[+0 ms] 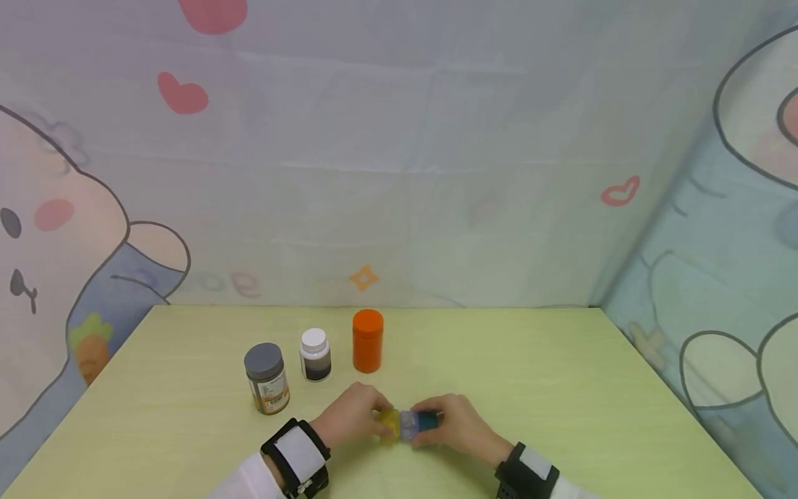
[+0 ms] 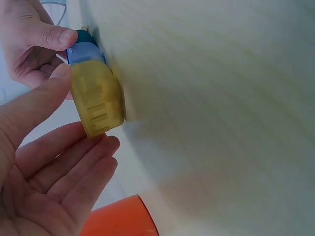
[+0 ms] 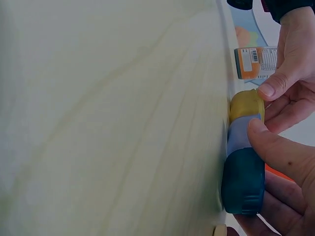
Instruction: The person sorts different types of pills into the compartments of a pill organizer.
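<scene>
A small plastic pill box lies on the table, its sections yellow, lavender and dark teal in a row. My left hand pinches the yellow end, the thumb on one side and fingertips at the other, as the left wrist view shows. At the opposite end my right hand holds the teal section, with its thumb reaching the lavender section. The yellow section looks translucent, with ribs along its side. Whether anything is inside cannot be made out.
Behind the hands stand a grey-lidded jar with an orange label, a white-capped bottle and an orange bottle. The pale yellow table ends at a cartoon-printed curtain.
</scene>
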`<act>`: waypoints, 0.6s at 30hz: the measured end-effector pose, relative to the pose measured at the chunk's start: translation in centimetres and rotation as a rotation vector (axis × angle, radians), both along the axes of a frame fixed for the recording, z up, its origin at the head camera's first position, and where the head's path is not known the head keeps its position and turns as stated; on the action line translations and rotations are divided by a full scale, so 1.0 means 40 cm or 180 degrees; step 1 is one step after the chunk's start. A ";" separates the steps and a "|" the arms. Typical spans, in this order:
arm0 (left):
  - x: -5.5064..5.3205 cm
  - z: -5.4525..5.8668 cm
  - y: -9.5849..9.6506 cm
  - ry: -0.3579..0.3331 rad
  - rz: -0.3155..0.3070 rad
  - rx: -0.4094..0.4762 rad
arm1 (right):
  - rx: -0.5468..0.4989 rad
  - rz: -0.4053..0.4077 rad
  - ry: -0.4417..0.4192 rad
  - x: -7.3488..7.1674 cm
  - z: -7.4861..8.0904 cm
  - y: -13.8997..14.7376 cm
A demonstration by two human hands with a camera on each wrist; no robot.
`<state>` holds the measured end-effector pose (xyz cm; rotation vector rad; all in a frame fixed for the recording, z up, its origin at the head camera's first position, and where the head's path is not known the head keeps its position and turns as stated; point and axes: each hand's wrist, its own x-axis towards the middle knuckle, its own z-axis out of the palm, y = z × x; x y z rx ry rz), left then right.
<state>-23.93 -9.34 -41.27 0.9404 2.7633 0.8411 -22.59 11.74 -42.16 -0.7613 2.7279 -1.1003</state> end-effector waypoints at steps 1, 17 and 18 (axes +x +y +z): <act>0.000 0.002 0.001 -0.0031 -0.0001 0.0008 | 0.0001 0.0005 0.0004 0.000 0.000 0.000; 0.017 0.023 0.023 -0.0195 0.0097 0.0032 | 0.0029 -0.0016 0.0026 0.009 0.003 0.012; 0.017 0.024 0.022 -0.0198 0.0091 0.0063 | 0.0022 -0.0019 0.0030 0.008 0.003 0.013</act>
